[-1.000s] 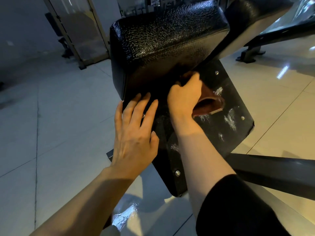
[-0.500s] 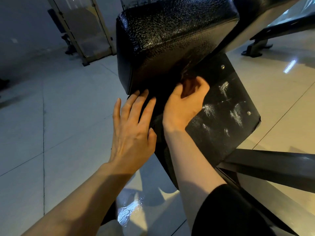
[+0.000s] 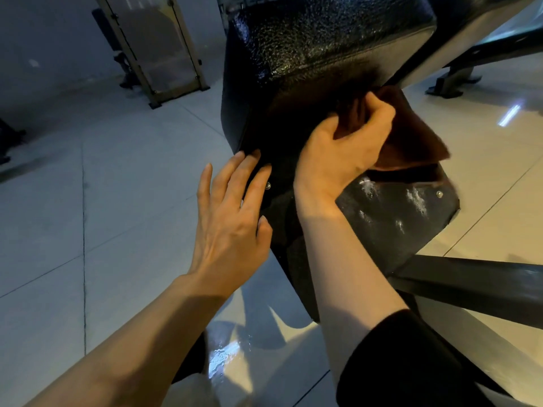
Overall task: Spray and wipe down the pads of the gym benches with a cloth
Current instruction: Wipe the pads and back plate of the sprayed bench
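Right hand (image 3: pixel 343 148): grip closed round the cloth (image 3: pixel 411 133), fingers curled and bunching it up against the underside of the pad (image 3: pixel 323 45).
Cloth: reddish-brown, wedged between the pad's lower edge and the base plate (image 3: pixel 390 218); one loose corner hangs out to the right of the hand.
Left hand (image 3: pixel 232 221): grip open, fingers straight and spread, fingertips (image 3: pixel 249 157) right at the pad's lower left edge; probably touching, though the shadow there makes contact hard to call.
Pad: black, pebbled, glossy, tilted up and away, filling the upper middle of the view.
Base plate: black panel under the pad, white smeary streaks across it, small bolts (image 3: pixel 439 194) near its edges.
Frame bar (image 3: pixel 470 283): dark, running off to the right from under the plate.
Sleeve (image 3: pixel 411 362): black, pushed up the right forearm.
Floor (image 3: pixel 58 215): pale tiles, a shiny patch just below the plate.
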Motion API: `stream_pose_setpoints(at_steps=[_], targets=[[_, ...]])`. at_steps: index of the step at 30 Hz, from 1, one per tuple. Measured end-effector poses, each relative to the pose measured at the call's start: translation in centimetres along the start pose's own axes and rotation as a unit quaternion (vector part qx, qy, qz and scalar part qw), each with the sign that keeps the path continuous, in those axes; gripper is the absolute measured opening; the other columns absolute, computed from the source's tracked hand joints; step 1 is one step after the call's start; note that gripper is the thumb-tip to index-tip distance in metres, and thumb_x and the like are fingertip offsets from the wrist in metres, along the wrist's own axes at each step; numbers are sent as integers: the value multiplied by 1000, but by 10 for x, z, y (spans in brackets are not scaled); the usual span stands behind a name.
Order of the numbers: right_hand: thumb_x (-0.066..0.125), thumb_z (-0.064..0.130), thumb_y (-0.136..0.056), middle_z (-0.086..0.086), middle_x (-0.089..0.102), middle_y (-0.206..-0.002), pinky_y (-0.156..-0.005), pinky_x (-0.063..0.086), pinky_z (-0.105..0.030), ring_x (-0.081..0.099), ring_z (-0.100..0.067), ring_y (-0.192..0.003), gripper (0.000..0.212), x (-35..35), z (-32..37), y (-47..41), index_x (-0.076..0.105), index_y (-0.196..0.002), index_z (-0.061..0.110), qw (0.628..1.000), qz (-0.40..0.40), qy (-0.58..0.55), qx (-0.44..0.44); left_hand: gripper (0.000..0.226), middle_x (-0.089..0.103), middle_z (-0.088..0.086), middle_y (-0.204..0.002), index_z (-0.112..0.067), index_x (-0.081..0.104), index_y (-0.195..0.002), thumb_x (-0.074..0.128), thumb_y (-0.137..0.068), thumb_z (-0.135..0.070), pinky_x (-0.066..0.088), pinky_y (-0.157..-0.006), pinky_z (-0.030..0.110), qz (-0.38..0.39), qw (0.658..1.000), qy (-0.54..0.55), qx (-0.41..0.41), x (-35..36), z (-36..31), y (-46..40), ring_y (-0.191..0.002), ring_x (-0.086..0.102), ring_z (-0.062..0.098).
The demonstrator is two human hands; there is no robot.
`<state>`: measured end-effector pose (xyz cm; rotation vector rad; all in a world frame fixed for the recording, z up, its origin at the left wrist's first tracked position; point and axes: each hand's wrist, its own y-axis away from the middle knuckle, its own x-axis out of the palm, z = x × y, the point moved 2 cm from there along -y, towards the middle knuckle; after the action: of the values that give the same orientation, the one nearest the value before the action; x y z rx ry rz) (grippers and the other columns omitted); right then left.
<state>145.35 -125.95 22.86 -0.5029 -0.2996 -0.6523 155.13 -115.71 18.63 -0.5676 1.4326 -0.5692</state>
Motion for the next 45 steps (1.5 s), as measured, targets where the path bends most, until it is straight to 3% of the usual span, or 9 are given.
stream_pose_setpoints(at_steps=[5, 11, 16, 20, 26, 32, 38, 42, 45], targets=[[57, -8, -80, 4, 56, -90, -70, 39, -8, 54, -1, -82, 30, -8, -13, -9, 57, -109, -1, 983, 97, -5, 155, 67, 39, 19, -149, -2, 45, -141, 65, -78, -6, 14, -118, 58, -7, 1000, 11, 1, -5, -4, 4, -144, 26, 32], [52, -6, -75, -11, 57, -99, -81, 46, -22, 57, -25, -94, 32, -7, 12, 7, 47, -102, 11, 995, 81, -43, 42, 66, 37, 17, -151, -3, 44, -142, 61, -78, -8, 13, -119, 56, -6, 1000, 11, -17, -11, -1, 6, -144, 25, 31], [56, -8, -78, -8, 57, -95, -76, 44, -18, 56, -13, -84, 30, -13, 4, 3, 46, -100, 10, 988, 124, -16, 93, 67, 35, 14, -153, -6, 42, -144, 59, -80, -11, 8, -121, 51, -3, 999, 19, -31, -15, 3, 8, -146, 21, 28], [63, 0, -80, -11, 56, -107, -85, 47, -20, 58, -19, -98, 35, -18, 28, 6, 50, -112, -1, 997, 57, -39, -16, 68, 37, 14, -151, -6, 43, -143, 60, -77, -10, 9, -120, 52, -13, 999, 26, -40, -17, 2, 5, -145, 24, 29], [56, -10, -78, -12, 58, -105, -85, 47, -29, 57, -20, -98, 34, -15, -4, 27, 52, -108, 5, 980, 191, 25, 58, 67, 37, 15, -150, -5, 43, -143, 59, -77, -9, 9, -120, 52, -14, 999, 26, -35, -19, 1, 12, -145, 24, 30], [69, -16, -68, -34, 48, -112, -103, 38, -30, 47, -36, -108, 51, -29, 23, 43, 49, -114, -12, 960, 126, 10, -249, 68, 37, 16, -149, -4, 45, -140, 61, -75, -10, 11, -120, 52, -30, 998, 17, -48, -22, 11, 8, -143, 24, 31], [52, -16, -64, -7, 45, -104, -88, 46, -43, 50, -27, -99, 49, -20, -8, 28, 52, -112, -4, 968, 219, 74, -99, 68, 36, 15, -150, -6, 42, -143, 58, -77, -11, 9, -120, 50, -17, 999, 18, -41, -20, 12, 11, -144, 23, 29], [57, -25, -63, -30, 46, -107, -96, 40, -24, 46, -30, -104, 47, -35, 9, 33, 50, -109, -16, 974, 108, 15, -198, 73, 33, 15, -151, -8, 35, -146, 59, -77, -10, 10, -120, 51, -27, 998, 27, -43, -20, 13, 7, -145, 22, 29], [60, -19, -64, -32, 48, -109, -98, 42, -34, 47, -35, -106, 53, -15, 15, 37, 47, -114, -4, 959, 136, 33, -247, 80, 31, 15, -152, -10, 29, -149, 60, -76, -9, 11, -120, 53, -23, 998, 33, -45, -18, 13, 5, -144, 22, 29]])
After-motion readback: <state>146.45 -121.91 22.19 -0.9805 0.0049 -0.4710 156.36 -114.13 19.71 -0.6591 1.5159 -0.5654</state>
